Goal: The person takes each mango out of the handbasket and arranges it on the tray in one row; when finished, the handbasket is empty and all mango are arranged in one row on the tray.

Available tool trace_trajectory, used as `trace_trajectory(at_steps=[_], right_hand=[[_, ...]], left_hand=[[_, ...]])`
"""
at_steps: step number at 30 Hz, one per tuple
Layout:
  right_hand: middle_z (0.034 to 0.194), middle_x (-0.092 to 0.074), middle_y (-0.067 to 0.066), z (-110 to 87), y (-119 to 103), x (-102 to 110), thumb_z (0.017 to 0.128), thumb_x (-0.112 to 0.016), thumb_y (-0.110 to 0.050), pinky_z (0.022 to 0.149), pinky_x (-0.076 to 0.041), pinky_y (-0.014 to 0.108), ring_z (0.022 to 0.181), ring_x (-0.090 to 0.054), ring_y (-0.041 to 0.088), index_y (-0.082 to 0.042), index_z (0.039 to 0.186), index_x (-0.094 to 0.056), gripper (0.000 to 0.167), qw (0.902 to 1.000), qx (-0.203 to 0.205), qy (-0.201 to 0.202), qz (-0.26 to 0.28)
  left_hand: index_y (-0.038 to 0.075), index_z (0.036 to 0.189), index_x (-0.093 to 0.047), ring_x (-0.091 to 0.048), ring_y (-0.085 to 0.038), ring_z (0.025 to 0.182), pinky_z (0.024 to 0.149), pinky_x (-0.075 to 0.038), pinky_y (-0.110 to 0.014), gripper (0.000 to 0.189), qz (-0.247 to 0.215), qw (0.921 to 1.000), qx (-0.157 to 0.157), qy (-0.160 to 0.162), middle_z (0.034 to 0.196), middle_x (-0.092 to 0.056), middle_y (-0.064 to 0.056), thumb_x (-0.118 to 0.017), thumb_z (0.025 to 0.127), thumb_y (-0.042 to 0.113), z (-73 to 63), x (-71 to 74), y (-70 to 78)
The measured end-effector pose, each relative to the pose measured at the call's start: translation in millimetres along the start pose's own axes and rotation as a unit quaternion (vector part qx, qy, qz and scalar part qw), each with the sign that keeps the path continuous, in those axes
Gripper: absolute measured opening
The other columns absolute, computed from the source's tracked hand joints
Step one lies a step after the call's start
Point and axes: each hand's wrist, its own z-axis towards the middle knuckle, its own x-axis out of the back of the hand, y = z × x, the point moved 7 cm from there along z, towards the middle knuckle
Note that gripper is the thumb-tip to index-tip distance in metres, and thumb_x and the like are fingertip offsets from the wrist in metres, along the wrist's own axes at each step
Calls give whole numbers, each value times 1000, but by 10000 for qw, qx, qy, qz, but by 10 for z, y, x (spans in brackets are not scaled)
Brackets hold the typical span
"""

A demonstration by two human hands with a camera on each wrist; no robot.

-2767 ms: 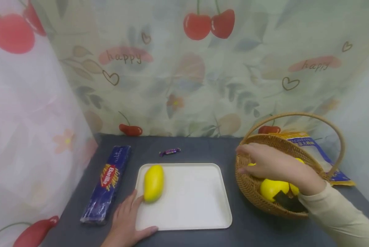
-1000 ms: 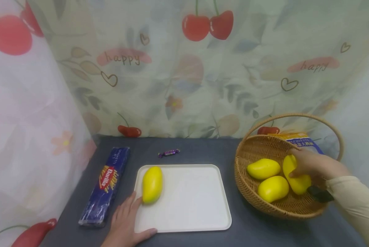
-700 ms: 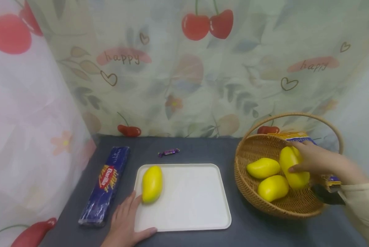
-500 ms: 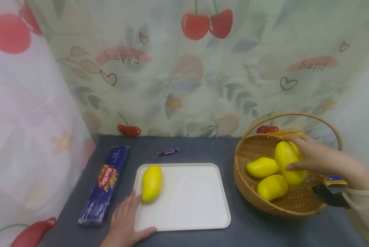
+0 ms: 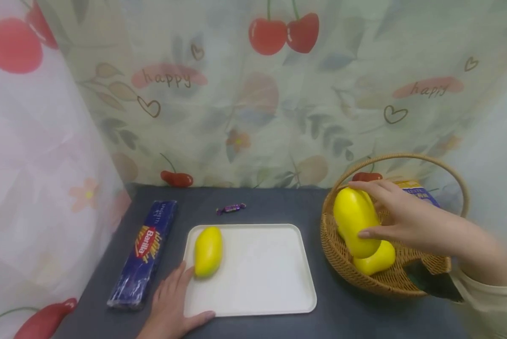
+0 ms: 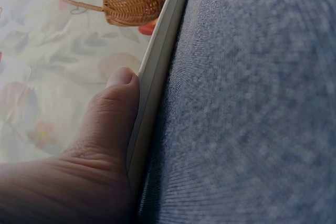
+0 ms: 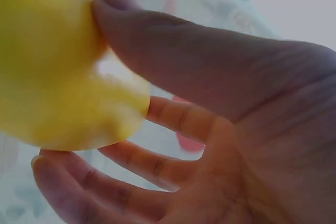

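My right hand [image 5: 399, 216] grips a yellow mango [image 5: 355, 221], thumb on its near side and fingers round the far side, over the left part of the wicker basket [image 5: 406, 280]. In the right wrist view the same mango [image 7: 58, 72] sits between thumb and fingertips. Below it in the basket lies another mango [image 5: 380, 260]; a further one behind is mostly hidden. My left hand [image 5: 170, 296] rests at the lower left corner of the white tray [image 5: 262, 273], thumb along the front rim, fingers spread. One mango [image 5: 208, 252] lies on the tray's left side.
A blue Barilla spaghetti pack [image 5: 145, 254] lies left of the tray. Behind the tray is a purple-wrapped candy [image 5: 231, 208]. Another blue and yellow packet [image 5: 419, 192] shows behind the basket, whose tall handle [image 5: 459, 181] arches over it. A printed curtain [image 5: 236, 103] closes off the back.
My right hand has taken hold of a mango in the basket, raised it and carried it left across the basket. The left hand stays at the tray's corner.
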Motion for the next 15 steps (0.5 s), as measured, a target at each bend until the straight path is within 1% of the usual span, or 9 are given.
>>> trace_trajectory(at_steps=[2, 4, 6, 8, 10, 12, 15], right_hand=[[128, -45, 8, 49, -136, -47, 82, -71, -44, 71, -53, 22, 97, -53, 16, -18, 147, -32, 80, 9996, 208, -39, 203], [132, -44, 6, 101, -241, -106, 83, -69, -48, 73, -54, 22, 99, -54, 15, -20, 147, -31, 80, 9986, 355, -92, 385], [135, -43, 4, 164, -305, -186, 83, -69, -48, 76, -55, 23, 104, -54, 16, -21, 148, -31, 80, 9973, 373, -145, 614], [138, -41, 6, 237, -367, -285, 83, -69, -48, 78, -55, 26, 106, -53, 18, -21, 148, -30, 80, 9954, 449, -179, 832], [141, -39, 6, 325, -408, -415, 83, -69, -47, 79, -55, 26, 107, -53, 19, -23, 148, -30, 81, 9934, 353, -221, 1072], [141, -39, 8, 413, -451, -566, 82, -71, -45, 79, -55, 26, 106, -55, 21, -23, 149, -29, 81, 9900, 312, -258, 1351], [137, -41, 8, 535, -502, -808, 80, -73, -45, 77, -54, 24, 103, -56, 20, -22, 148, -31, 83, 9871, 184, -250, 1570]], left_hand=[[10, 142, -37, -34, -38, 132, 103, -27, -65, 110, 18, 9999, -93, 129, 152, -29, -19, -66, 61, 80, -5, 0, -4], [11, 142, -36, -34, -38, 132, 103, -28, -65, 110, 32, 9998, -107, 162, 152, -29, -19, -65, 61, 80, -5, -9, -11], [10, 141, -37, -34, -38, 132, 103, -28, -65, 110, 22, 9998, -100, 148, 152, -29, -19, -65, 62, 80, -5, -1, -3], [10, 142, -37, -34, -39, 132, 104, -27, -64, 110, -6, 10000, -62, 69, 153, -28, -19, -65, 62, 80, -3, 12, 6], [10, 142, -36, -33, -39, 133, 105, -27, -64, 110, -34, 10000, -22, -18, 153, -27, -19, -65, 62, 80, -1, 19, 7], [9, 143, -37, -33, -39, 134, 105, -27, -65, 111, -54, 10000, -1, -78, 153, -27, -18, -65, 62, 80, 0, 23, 7], [9, 142, -38, -35, -39, 133, 104, -29, -64, 111, -3, 10000, -32, -54, 153, -28, -18, -64, 62, 81, 0, 25, 8]])
